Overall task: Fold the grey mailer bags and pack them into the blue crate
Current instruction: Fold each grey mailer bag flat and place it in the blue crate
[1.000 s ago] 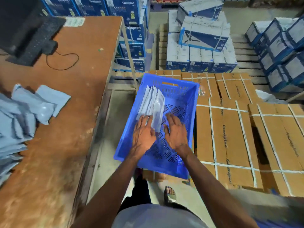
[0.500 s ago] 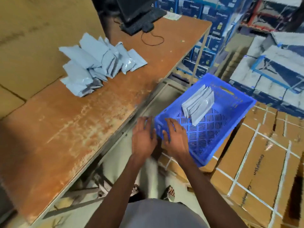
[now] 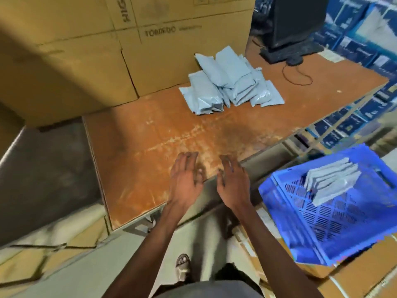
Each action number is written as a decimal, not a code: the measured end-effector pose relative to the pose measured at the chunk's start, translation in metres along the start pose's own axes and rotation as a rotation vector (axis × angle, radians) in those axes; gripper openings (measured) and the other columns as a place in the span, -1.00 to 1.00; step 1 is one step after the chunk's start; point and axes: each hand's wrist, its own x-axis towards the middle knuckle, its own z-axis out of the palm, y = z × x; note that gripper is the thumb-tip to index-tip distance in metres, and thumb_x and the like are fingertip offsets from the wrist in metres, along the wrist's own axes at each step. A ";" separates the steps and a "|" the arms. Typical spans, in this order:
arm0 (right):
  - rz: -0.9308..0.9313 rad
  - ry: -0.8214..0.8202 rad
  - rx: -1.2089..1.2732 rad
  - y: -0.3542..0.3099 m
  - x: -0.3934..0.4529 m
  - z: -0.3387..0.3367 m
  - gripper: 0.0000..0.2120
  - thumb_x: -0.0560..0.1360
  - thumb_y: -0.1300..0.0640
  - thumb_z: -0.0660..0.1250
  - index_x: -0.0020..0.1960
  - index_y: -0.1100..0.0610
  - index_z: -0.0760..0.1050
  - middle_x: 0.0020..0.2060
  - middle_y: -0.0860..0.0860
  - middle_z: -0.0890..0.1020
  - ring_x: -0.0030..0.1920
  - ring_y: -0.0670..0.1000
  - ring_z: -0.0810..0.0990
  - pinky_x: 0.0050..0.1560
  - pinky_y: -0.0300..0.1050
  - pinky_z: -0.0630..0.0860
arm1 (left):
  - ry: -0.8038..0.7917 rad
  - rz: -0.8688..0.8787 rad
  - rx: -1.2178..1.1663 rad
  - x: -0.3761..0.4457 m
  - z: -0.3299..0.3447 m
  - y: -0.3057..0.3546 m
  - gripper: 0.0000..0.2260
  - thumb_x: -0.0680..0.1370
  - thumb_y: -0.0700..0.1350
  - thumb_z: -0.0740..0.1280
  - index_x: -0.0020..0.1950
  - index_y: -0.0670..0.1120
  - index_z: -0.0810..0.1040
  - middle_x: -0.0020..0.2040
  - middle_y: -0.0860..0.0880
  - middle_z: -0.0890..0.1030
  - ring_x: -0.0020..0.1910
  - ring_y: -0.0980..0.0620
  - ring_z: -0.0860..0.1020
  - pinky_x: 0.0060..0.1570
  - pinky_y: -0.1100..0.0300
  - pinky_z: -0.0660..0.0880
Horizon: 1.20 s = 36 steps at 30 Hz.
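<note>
**Between bags: hands empty, reach to the unfolded pile pending**

Nearest me, the left hand (image 3: 185,182) and right hand (image 3: 233,184) hung side by side over the near edge of the orange table (image 3: 137,151), fingers spread and loosely straight, holding nothing. I could not tell whether either touched the surface.

To my right, off the table, sat the blue crate (image 3: 335,237) with a row of folded bags (image 3: 332,182) standing on edge inside it.

Farther off, at the table's back against the cardboard boxes (image 3: 86,61), lay the pile of grey mailer bags (image 3: 229,82), well apart from both hands.

Judgement: one bag packed, next fetch not begun. Next move calls for a long forward reach, taking one bag off the heap without dragging its neighbours.
</note>
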 end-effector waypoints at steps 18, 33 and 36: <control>-0.125 -0.099 0.082 0.008 0.149 0.041 -0.53 0.59 0.09 0.30 0.48 0.09 0.40 0.41 0.07 0.49 0.37 0.11 0.49 0.34 0.22 0.44 | 0.035 -0.198 -0.037 0.124 0.019 -0.013 -0.47 0.53 -0.15 0.31 0.52 -0.13 0.40 0.39 -0.12 0.47 0.33 -0.11 0.44 0.26 0.02 0.51; -0.170 -0.059 0.294 0.063 0.242 0.043 -0.56 0.63 0.04 0.15 0.46 0.15 0.44 0.40 0.06 0.48 0.38 0.07 0.47 0.40 0.06 0.42 | 0.251 -0.897 -0.822 0.273 0.060 0.026 -0.69 0.45 0.13 0.46 0.10 0.03 0.58 -0.02 -0.13 0.73 -0.01 -0.22 0.70 0.01 -0.12 0.62; -0.130 -0.057 0.362 0.061 0.246 0.043 -0.59 0.61 0.13 0.29 0.44 0.17 0.47 0.39 0.06 0.50 0.36 0.06 0.48 0.37 -0.08 0.36 | 0.251 -0.927 -0.887 0.277 0.067 0.016 -0.68 0.37 0.04 0.47 0.08 -0.01 0.59 -0.12 -0.14 0.75 -0.10 -0.20 0.72 -0.02 -0.16 0.65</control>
